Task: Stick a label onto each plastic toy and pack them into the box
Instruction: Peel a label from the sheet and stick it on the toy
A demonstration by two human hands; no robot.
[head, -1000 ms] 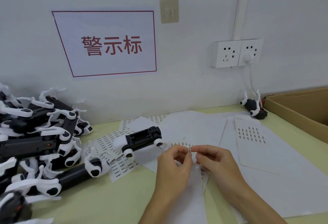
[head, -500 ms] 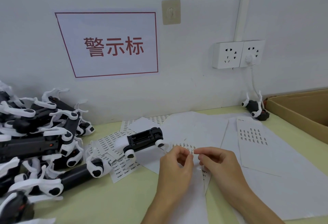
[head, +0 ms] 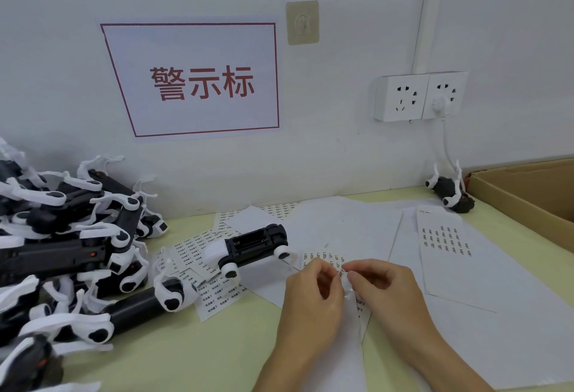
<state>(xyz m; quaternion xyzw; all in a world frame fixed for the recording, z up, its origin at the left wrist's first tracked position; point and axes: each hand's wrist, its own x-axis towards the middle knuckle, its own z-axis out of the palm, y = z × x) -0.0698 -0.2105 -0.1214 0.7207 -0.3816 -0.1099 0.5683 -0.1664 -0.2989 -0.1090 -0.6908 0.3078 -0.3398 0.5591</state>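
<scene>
Left hand [head: 313,293]: lower centre of the frame, fingers curled, pinching the label sheet [head: 324,259] to steady it, probably so a label can be picked off.
Right hand [head: 383,287]: just right of the left hand, fingertips pinched at the sheet's edge; whether a peeled label is already between them is too small to tell.
Toy [head: 248,247]: centre of the frame, lying on papers just up-left of the hands, its open black compartment facing up; likely set close so the label goes straight on.
Pile [head: 62,236]: left edge, a heap of black-and-white toys, seemingly awaiting labels.
Box [head: 528,196]: right edge, open cardboard, kept within reach for packing; its inside is out of view.
Spare sheets [head: 444,241]: spread right of centre on the table [head: 186,354].
Lone toy [head: 452,192]: against the wall beside the box.
</scene>
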